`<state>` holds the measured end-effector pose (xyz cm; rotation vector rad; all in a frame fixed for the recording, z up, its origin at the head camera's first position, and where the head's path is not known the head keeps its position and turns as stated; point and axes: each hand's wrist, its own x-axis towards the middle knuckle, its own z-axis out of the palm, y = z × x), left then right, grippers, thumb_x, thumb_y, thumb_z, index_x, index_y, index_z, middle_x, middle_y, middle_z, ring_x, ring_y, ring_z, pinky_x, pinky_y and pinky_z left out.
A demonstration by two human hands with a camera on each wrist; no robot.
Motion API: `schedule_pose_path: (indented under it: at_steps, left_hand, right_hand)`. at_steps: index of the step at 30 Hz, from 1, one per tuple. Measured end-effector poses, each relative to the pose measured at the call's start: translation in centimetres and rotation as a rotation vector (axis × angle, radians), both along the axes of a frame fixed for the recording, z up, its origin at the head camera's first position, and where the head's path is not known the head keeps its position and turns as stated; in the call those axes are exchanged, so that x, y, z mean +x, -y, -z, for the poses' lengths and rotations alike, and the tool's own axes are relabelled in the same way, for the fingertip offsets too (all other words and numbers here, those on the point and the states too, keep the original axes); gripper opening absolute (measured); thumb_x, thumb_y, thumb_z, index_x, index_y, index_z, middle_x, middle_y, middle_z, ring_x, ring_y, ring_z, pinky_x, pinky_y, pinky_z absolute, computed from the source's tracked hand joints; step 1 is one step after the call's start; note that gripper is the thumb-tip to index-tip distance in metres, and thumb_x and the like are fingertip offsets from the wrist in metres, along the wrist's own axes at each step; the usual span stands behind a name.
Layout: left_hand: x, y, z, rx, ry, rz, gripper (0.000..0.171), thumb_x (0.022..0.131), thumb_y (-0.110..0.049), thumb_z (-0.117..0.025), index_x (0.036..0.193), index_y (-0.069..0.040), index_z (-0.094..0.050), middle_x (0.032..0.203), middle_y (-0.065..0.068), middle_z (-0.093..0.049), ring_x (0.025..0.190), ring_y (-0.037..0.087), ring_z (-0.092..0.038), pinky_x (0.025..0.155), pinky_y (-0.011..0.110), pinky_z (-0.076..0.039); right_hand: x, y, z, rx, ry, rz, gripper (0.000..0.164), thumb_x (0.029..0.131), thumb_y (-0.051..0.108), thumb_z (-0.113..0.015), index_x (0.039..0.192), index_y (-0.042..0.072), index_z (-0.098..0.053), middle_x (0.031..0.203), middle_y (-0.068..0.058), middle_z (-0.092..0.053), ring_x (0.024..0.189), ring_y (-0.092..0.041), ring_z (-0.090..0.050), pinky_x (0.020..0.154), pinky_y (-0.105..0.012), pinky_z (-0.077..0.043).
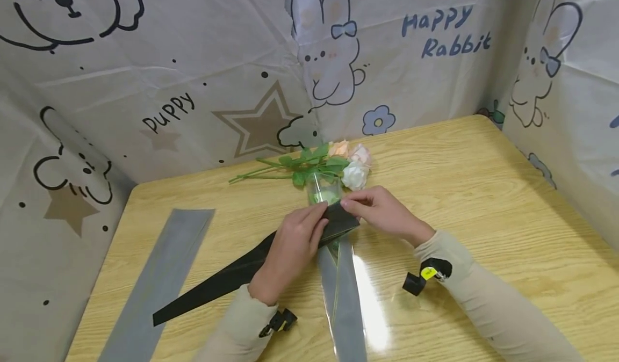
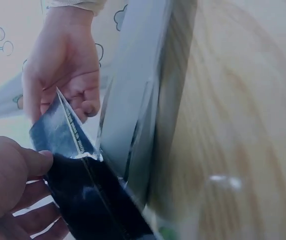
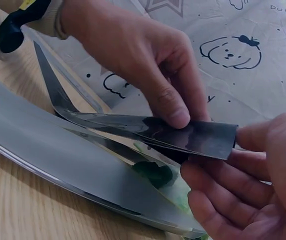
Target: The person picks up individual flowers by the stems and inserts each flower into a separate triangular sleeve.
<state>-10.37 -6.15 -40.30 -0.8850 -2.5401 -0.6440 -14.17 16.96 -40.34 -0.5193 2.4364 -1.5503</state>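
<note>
A long, tapering black flower sleeve (image 1: 227,276) is held up between both hands, its wide mouth toward the right and its narrow tip toward the lower left. My left hand (image 1: 292,244) pinches it near the wide end, thumb on one face and fingers behind, as the right wrist view shows. At the mouth's edge, the right hand (image 1: 387,214) grips the corner between thumb and fingers. Underneath lies a grey sleeve (image 1: 342,297) with a clear film front. Green leaves (image 3: 155,174) show inside its clear upper part, partly hidden by the black sleeve.
Several artificial roses (image 1: 355,174) in peach, pink and white lie at the back, stems pointing left. Another grey sleeve (image 1: 159,281) lies flat on the left of the wooden table (image 1: 483,201). Printed cloth (image 1: 203,56) walls in the back and sides.
</note>
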Motion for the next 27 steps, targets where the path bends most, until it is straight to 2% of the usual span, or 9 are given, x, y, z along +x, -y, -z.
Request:
schedule_pose_path:
  at_steps: [4,7,10,13,16,23,27]
  left_hand:
    - [0.0,-0.5,0.5,0.008,0.015,-0.004,0.035,0.102,-0.016,-0.066,0.135,-0.004,-0.068,0.123,0.013,-0.076,0.110,0.028,-0.074,0.096,0.044,-0.061]
    - [0.0,-0.7,0.8,0.017,0.031,-0.011,0.037,0.102,-0.018,-0.066,0.137,-0.005,-0.067,0.126,0.013,-0.075,0.113,0.028,-0.074,0.099,0.043,-0.061]
    - [0.0,-0.9,0.7,0.039,0.056,-0.026,0.039,0.102,-0.020,-0.067,0.139,-0.006,-0.065,0.129,0.012,-0.074,0.115,0.028,-0.073,0.100,0.043,-0.060]
    - [0.0,-1.1,0.6,0.072,0.077,-0.034,0.040,0.101,-0.021,-0.068,0.139,-0.008,-0.065,0.131,0.011,-0.073,0.118,0.027,-0.071,0.101,0.043,-0.060]
    - [-0.1,-1.2,0.5,0.107,0.085,-0.037,0.039,0.100,-0.022,-0.070,0.137,-0.010,-0.067,0.130,0.009,-0.073,0.120,0.026,-0.071,0.101,0.041,-0.060]
    - [-0.1,-1.0,1.0,0.161,0.083,-0.011,0.039,0.097,-0.025,-0.074,0.132,-0.008,-0.071,0.126,0.010,-0.075,0.117,0.026,-0.072,0.096,0.040,-0.062]
    - [-0.1,-0.8,1.2,0.163,0.088,-0.022,0.037,0.098,-0.024,-0.073,0.132,-0.010,-0.071,0.127,0.009,-0.075,0.117,0.025,-0.072,0.097,0.040,-0.062]
  right_hand:
    - [-0.1,-0.1,0.0,-0.023,0.035,0.025,0.029,0.107,0.030,-0.058,0.108,0.010,-0.079,0.089,-0.004,-0.071,0.079,-0.011,-0.062,0.071,-0.026,-0.052]
    - [-0.1,-0.2,0.1,-0.015,0.038,0.031,0.025,0.105,0.028,-0.061,0.105,0.011,-0.079,0.080,-0.001,-0.064,0.072,-0.011,-0.055,0.063,-0.023,-0.045]
    - [-0.2,-0.2,0.1,-0.021,0.060,0.037,0.021,0.103,0.024,-0.064,0.104,0.009,-0.078,0.084,-0.004,-0.069,0.070,-0.009,-0.057,0.065,-0.024,-0.052]
    - [-0.3,-0.3,0.2,-0.036,0.094,0.054,0.021,0.102,0.020,-0.065,0.108,0.004,-0.077,0.097,-0.010,-0.076,0.075,-0.008,-0.065,0.071,-0.028,-0.060]
    - [-0.4,-0.3,0.3,-0.038,0.113,0.066,0.022,0.101,0.019,-0.066,0.110,0.002,-0.077,0.104,-0.013,-0.078,0.077,-0.007,-0.068,0.073,-0.027,-0.062]
    - [-0.5,-0.1,0.6,-0.025,0.113,0.065,0.021,0.101,0.021,-0.067,0.110,0.004,-0.077,0.096,-0.010,-0.078,0.072,-0.009,-0.064,0.067,-0.028,-0.058]
    - [-0.5,0.1,0.7,-0.040,0.130,0.052,0.021,0.100,0.022,-0.069,0.109,0.005,-0.077,0.090,-0.006,-0.077,0.064,-0.010,-0.062,0.061,-0.030,-0.057]
